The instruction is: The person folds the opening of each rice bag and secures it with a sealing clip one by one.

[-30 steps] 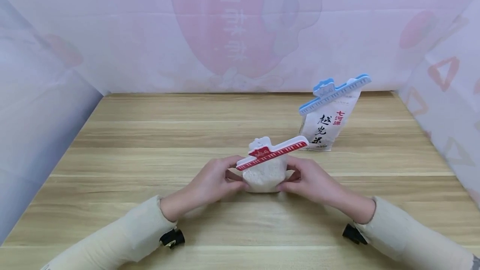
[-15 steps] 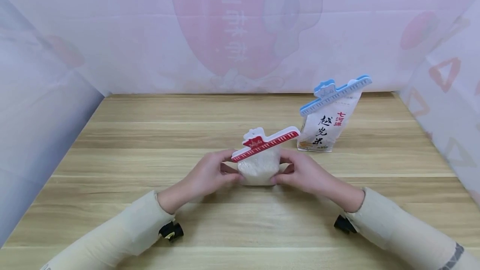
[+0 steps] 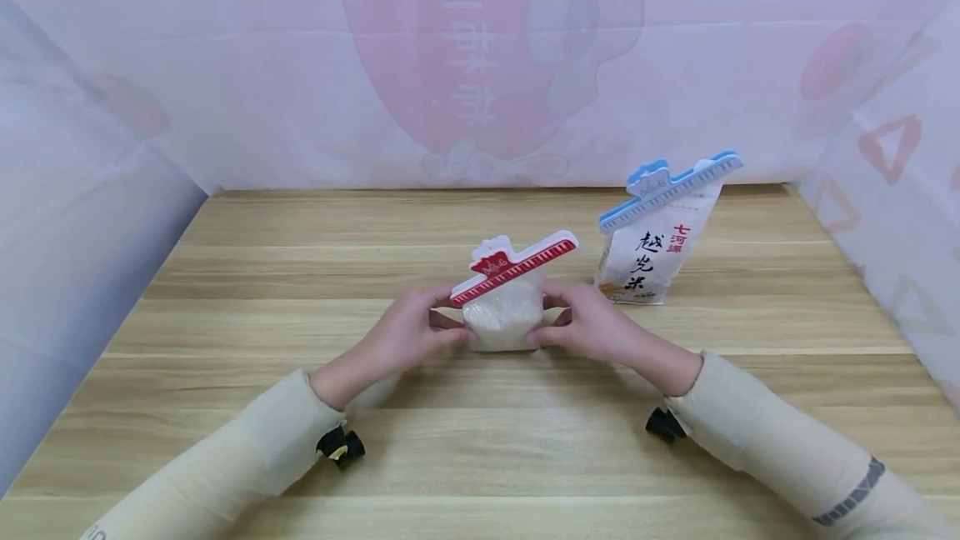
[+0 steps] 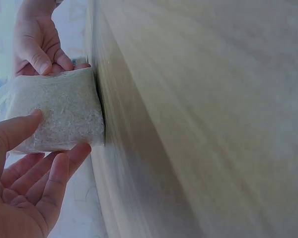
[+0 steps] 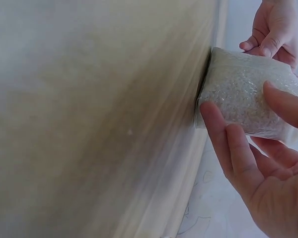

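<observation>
A small clear bag of rice [image 3: 502,323] stands near the middle of the table, a red and white bag clip [image 3: 514,270] slanting across its top. My left hand [image 3: 408,327] grips the bag's left side, with the thumb on the near face. From the right, my right hand [image 3: 596,325] holds the opposite side in the same way. Both wrist views show rice grains through the plastic of the bag [image 4: 64,109], its base at the tabletop. Parts of the fingers behind the bag are hidden in the head view.
Behind and to the right stands a white printed rice bag [image 3: 651,267] with a blue bag clip [image 3: 671,190] tilted across its top. Pale printed sheets enclose the wooden table [image 3: 480,465] at the back and both sides.
Both hands have moved the clear rice bag with its red clip away from the person and a little to the left. The white printed bag has stayed in place.
</observation>
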Demonstrator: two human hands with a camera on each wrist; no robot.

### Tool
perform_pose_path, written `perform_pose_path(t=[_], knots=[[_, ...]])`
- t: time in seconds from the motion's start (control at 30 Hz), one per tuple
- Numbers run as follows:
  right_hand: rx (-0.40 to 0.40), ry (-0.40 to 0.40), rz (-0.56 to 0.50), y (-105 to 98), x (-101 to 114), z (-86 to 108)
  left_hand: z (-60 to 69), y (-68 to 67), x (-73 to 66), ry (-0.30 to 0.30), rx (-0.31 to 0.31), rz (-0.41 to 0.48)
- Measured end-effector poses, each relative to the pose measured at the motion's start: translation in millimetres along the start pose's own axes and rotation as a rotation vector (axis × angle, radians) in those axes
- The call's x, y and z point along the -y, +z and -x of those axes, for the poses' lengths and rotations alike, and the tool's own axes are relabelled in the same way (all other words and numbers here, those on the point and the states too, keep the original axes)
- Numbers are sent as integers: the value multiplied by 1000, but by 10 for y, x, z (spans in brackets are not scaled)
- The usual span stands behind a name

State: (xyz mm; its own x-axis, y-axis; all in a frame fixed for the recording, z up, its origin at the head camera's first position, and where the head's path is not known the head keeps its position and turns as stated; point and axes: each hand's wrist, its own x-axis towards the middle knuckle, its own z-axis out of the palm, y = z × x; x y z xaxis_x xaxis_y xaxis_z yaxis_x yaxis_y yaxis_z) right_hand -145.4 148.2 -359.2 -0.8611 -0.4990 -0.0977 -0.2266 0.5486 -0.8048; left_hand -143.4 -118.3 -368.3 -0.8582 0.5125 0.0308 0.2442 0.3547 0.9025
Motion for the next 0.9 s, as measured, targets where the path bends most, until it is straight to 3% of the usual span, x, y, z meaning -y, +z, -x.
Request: perform_pose_path(t=[0.23, 0.4, 0.67, 0.9], knots=[[-1, 26, 24, -15, 11, -160, -59, -90, 29, -31, -30, -50], [-10, 16, 20, -9, 11, -242, -91, -151, 53, -27, -30, -44], [-6, 71, -26, -12, 27, -382, -182, -235, 97, -30, -40, -30], [-12, 39, -52, -32, 21, -522, -269, -326, 136, -25, -68, -77]])
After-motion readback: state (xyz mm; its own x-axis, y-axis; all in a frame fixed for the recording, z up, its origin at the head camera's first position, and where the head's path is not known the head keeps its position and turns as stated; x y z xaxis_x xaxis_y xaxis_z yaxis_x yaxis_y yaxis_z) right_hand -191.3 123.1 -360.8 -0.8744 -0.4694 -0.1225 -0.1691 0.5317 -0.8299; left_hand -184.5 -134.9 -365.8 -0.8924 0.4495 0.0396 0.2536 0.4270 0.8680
